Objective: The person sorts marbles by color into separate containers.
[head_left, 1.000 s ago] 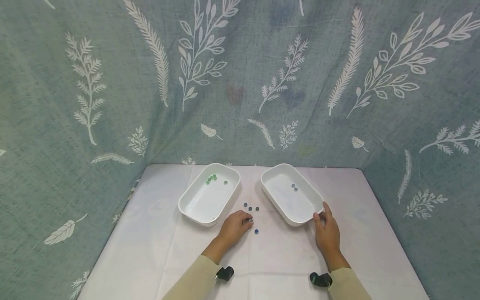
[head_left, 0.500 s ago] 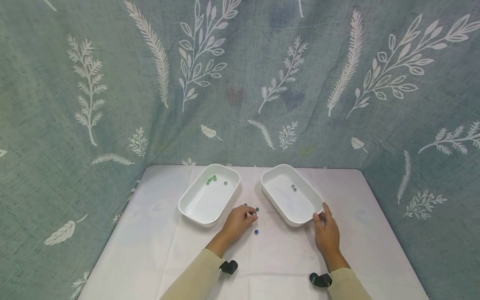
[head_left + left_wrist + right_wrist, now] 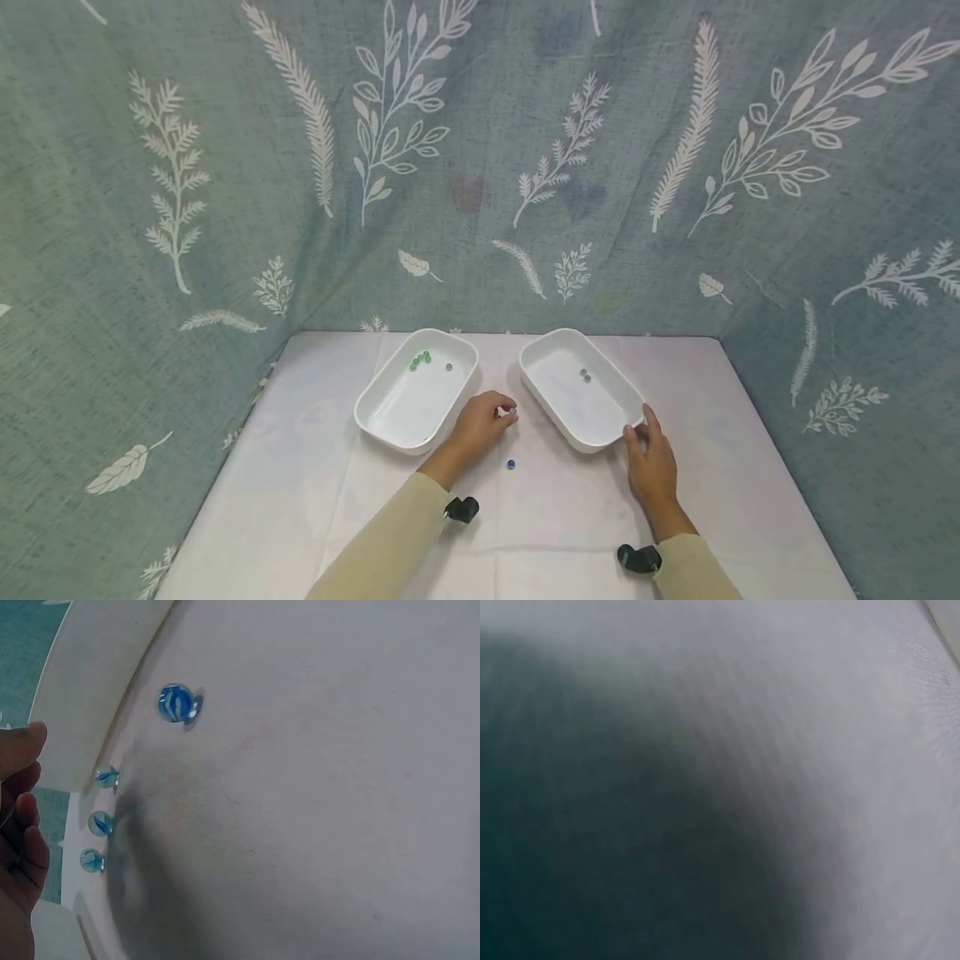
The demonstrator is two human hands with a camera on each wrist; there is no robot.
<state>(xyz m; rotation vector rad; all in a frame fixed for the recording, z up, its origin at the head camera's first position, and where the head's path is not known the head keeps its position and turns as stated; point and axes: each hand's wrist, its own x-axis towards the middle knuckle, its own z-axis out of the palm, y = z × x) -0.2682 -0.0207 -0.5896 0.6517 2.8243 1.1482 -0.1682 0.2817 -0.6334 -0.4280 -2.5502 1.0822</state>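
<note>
The left hand (image 3: pixel 476 428) pinches a small clear marble (image 3: pixel 513 411) between thumb and fingertips, between the two trays. In the left wrist view this hand (image 3: pixel 19 832) is at the left edge, beside three clear marbles with blue swirls (image 3: pixel 100 823) on the cloth. A darker blue marble (image 3: pixel 511 464) lies nearer the person; in the left wrist view the blue marble (image 3: pixel 176 703) shows white swirls. The right hand (image 3: pixel 652 475) grips the near right corner of the right white tray (image 3: pixel 555 414), which holds two pale marbles (image 3: pixel 586 376). The right wrist view is blurred and shows no hand.
A left white tray (image 3: pixel 365 421) holds several green marbles (image 3: pixel 420 360) near its far end. Both trays stand on a white cloth-covered table (image 3: pixel 300 500). Behind and at the sides hangs a green-blue curtain (image 3: pixel 465 275) with white leaf patterns.
The left hand has moved farther from the person and slightly right, over the group of marbles, with a marble at its fingertips. The right hand stays on the tray corner.
</note>
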